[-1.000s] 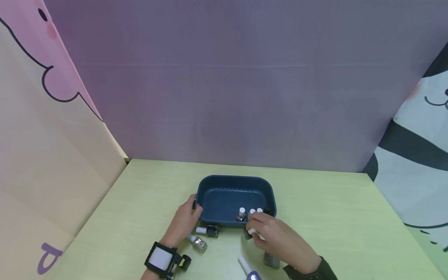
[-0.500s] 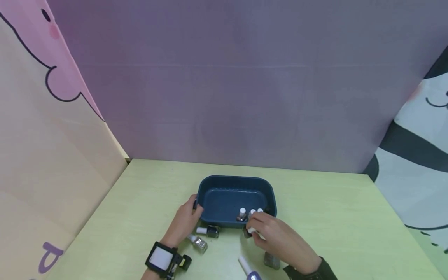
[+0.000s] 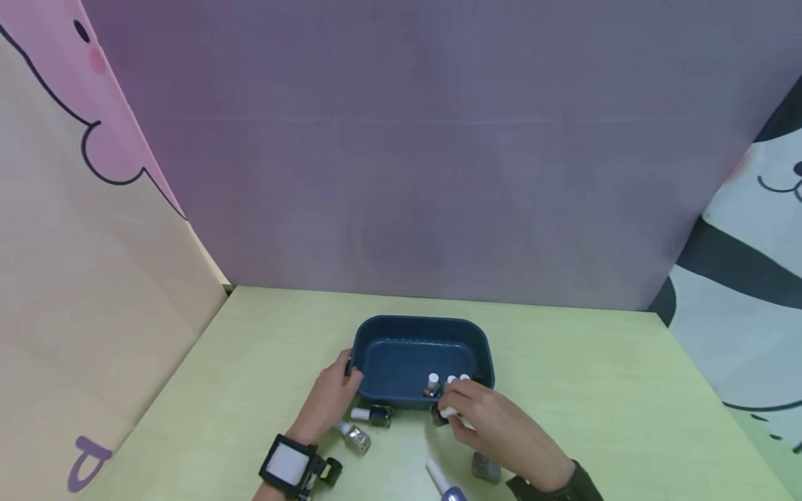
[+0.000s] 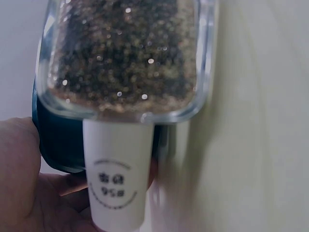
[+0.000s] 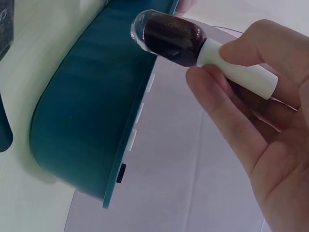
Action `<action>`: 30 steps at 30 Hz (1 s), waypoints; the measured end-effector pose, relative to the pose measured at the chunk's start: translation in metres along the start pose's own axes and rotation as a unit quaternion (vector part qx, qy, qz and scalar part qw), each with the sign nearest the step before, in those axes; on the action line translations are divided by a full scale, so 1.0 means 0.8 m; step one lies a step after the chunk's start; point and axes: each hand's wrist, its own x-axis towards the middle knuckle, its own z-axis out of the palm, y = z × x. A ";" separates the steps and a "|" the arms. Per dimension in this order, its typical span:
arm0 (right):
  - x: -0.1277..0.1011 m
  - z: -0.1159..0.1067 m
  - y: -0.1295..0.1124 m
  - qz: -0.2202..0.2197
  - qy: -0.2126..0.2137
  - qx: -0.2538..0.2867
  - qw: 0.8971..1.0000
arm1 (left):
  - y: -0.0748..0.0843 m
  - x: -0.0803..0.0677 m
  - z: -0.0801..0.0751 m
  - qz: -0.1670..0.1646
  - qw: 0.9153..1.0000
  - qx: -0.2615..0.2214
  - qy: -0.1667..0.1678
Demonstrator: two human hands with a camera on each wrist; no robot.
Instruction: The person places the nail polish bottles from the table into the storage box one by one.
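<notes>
A dark blue tub point(image 3: 376, 334) sits mid-table; three white-capped nail polish bottles point(image 3: 433, 382) stand in its near right corner. My left hand point(image 3: 347, 374) grips the tub's near left corner, thumb on the rim. My right hand point(image 3: 448, 408) pinches a dark red polish bottle point(image 5: 168, 37) by its white cap point(image 5: 237, 68), just outside the tub's near wall point(image 5: 91, 111). That bottle point(image 3: 438, 414) hangs tilted beside the rim. A glitter polish bottle point(image 4: 123, 53) fills the left wrist view, lying close under my wrist.
On the green table point(image 3: 595, 390) in front of the tub lie a dark bottle point(image 3: 374, 415), the glitter bottle point(image 3: 354, 435), a purple-tipped tube point(image 3: 441, 481) and a grey bottle point(image 3: 485, 467). Purple and patterned panels wall the table at the back and sides.
My right hand has drawn the dark red bottle slightly up and left, closer to the tub's near wall. The left hand has stayed on the tub.
</notes>
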 end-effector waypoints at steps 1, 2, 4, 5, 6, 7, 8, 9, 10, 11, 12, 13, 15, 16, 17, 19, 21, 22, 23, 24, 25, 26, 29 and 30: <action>0.000 0.000 0.000 -0.003 0.003 0.000 1.000 | 0.000 0.000 0.000 0.000 1.000 0.000 0.000; 0.001 0.000 0.000 -0.006 0.006 -0.001 1.000 | 0.000 0.000 0.000 0.001 1.000 0.000 0.000; 0.001 -0.001 -0.001 -0.008 0.009 -0.001 1.000 | 0.000 0.000 0.000 0.001 1.000 -0.002 -0.001; 0.002 -0.001 -0.001 -0.008 0.009 0.000 1.000 | -0.001 0.000 0.000 0.001 1.000 0.000 -0.001; 0.002 -0.002 -0.002 -0.007 0.008 0.002 1.000 | 0.000 0.000 0.000 0.000 1.000 0.000 -0.001; 0.003 -0.002 -0.002 -0.006 0.008 0.004 1.000 | 0.000 0.000 0.000 0.000 1.000 0.001 -0.001; 0.003 -0.002 -0.002 -0.005 0.008 0.006 1.000 | -0.001 0.000 0.000 0.000 1.000 0.001 0.000; 0.004 -0.002 -0.003 -0.003 0.008 0.007 1.000 | -0.001 0.000 0.000 -0.001 1.000 0.002 0.000; 0.004 -0.002 -0.003 -0.002 0.008 0.009 1.000 | -0.001 0.000 0.000 -0.001 1.000 0.002 0.001; 0.004 -0.002 -0.003 -0.001 0.008 0.010 1.000 | -0.001 0.000 0.000 -0.002 1.000 0.002 0.001; 0.004 -0.002 -0.003 0.000 0.009 0.010 1.000 | -0.001 0.000 0.000 0.000 1.000 0.002 0.002; 0.004 -0.002 -0.003 0.000 0.010 0.010 1.000 | -0.001 0.000 0.000 0.000 1.000 0.002 0.002; 0.003 -0.001 -0.003 -0.001 0.016 0.009 1.000 | 0.000 0.000 0.000 -0.001 1.000 0.001 0.002; 0.003 -0.001 -0.003 -0.003 0.020 0.009 1.000 | 0.000 -0.001 0.000 0.001 1.000 -0.001 0.002; 0.003 -0.001 -0.003 -0.005 0.024 0.007 1.000 | 0.000 -0.001 0.000 0.001 1.000 0.000 0.002; 0.003 0.000 -0.003 -0.011 0.033 0.005 0.999 | 0.000 -0.001 0.001 0.003 1.000 0.001 0.003; 0.003 0.001 -0.003 -0.016 0.040 0.003 0.999 | 0.000 -0.001 0.001 0.003 1.000 0.002 0.004; 0.003 0.001 -0.003 -0.016 0.042 0.003 0.999 | 0.000 -0.001 0.001 0.004 1.000 0.003 0.005; 0.004 0.001 -0.003 -0.017 0.044 0.003 0.999 | 0.000 0.000 0.001 0.004 1.000 0.004 0.005; 0.004 0.001 -0.003 -0.016 0.045 0.005 0.999 | 0.000 0.000 0.001 0.005 1.000 0.004 0.005; 0.004 0.001 -0.004 -0.015 0.047 0.006 0.999 | 0.000 0.000 0.001 0.004 1.000 0.004 0.004; 0.004 0.001 -0.003 -0.015 0.050 0.006 0.999 | 0.000 0.000 0.001 0.006 1.000 0.004 0.004; 0.005 0.002 -0.004 -0.016 0.062 0.006 0.998 | -0.001 0.000 0.000 0.009 1.000 0.002 0.002; 0.005 0.003 -0.004 -0.017 0.066 0.007 0.998 | -0.001 0.000 0.000 0.009 1.000 0.001 0.001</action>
